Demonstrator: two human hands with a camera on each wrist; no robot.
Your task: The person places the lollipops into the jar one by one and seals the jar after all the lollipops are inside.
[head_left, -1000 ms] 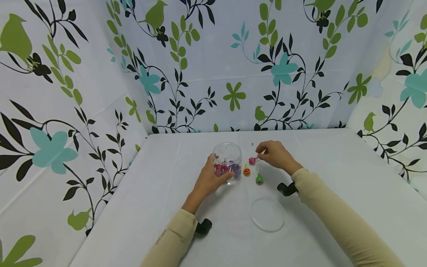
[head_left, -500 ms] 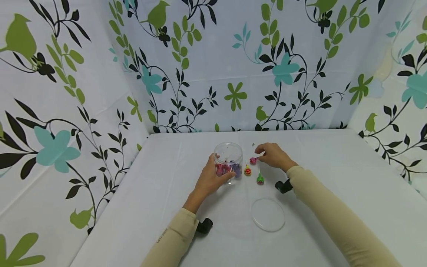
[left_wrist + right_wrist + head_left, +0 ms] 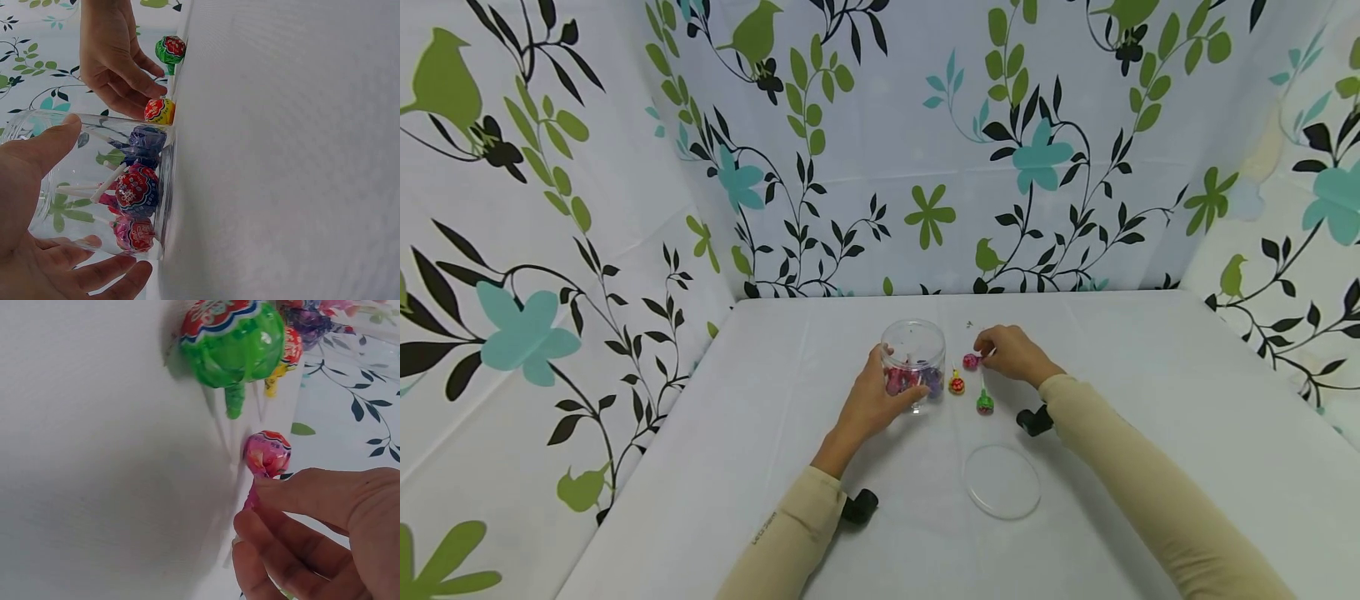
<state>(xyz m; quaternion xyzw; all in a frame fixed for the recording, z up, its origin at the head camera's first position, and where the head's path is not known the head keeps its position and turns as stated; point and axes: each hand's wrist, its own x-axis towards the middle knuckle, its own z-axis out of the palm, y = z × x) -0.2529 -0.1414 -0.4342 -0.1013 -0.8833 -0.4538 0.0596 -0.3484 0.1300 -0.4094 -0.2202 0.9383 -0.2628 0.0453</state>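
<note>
My left hand (image 3: 871, 398) grips a clear plastic jar (image 3: 913, 337) that stands upright on the table; thumb and fingers wrap its sides. Inside lie several wrapped lollipops (image 3: 137, 190), red, pink and purple. To the jar's right, my right hand (image 3: 1017, 355) pinches a pink lollipop (image 3: 267, 453) just below its candy, at the twisted wrapper and stick. Between the hands lie a yellow-and-red lollipop (image 3: 957, 383) and a green lollipop (image 3: 985, 403), both on the table. In the right wrist view the green one looms large, close to the camera.
A clear round lid (image 3: 1002, 482) lies flat on the white table (image 3: 737, 500), nearer than the lollipops. Patterned curtains (image 3: 865, 167) surround the table at the back and both sides. Dark wrist cameras (image 3: 860, 507) stick out beneath both sleeves.
My right hand has shifted slightly left and its fingers sit closer to the pink lollipop's candy. The left hand and jar stay in place.
</note>
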